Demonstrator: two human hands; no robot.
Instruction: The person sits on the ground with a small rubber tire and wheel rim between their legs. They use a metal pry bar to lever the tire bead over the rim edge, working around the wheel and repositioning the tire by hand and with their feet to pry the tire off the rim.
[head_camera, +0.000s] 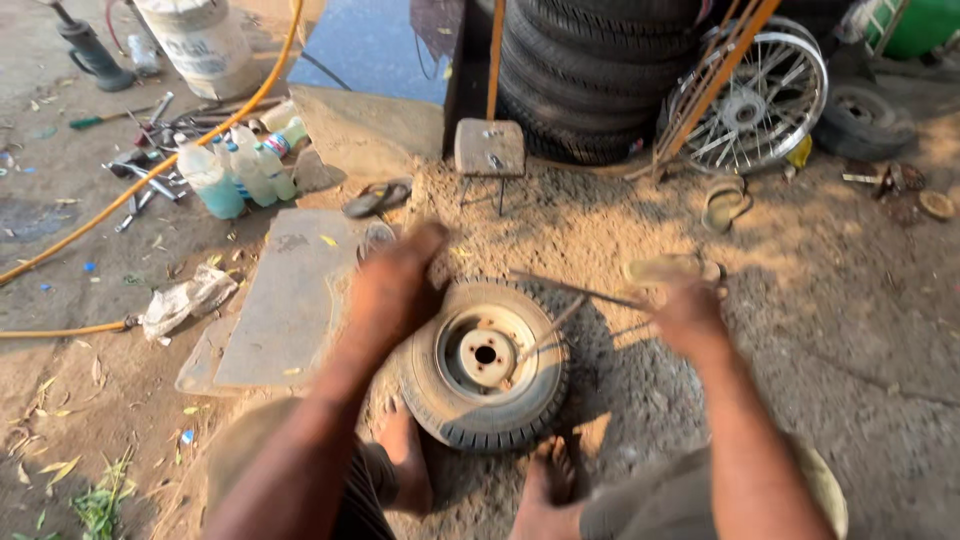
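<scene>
Blurred hands (395, 285) partly hide small tyre (487, 365).

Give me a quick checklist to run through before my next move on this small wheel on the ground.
1. Small wheel lying flat on the sandy ground: ok.
2. Both feet braced at its near edge, left foot touching the tyre: ok.
3. Left hand on the tyre's far-left edge: ok, though blurred.
4. Right hand grip on the long metal rod: cannot tell, blurred.
5. Thin lever seated at the rim: cannot tell.
</scene>
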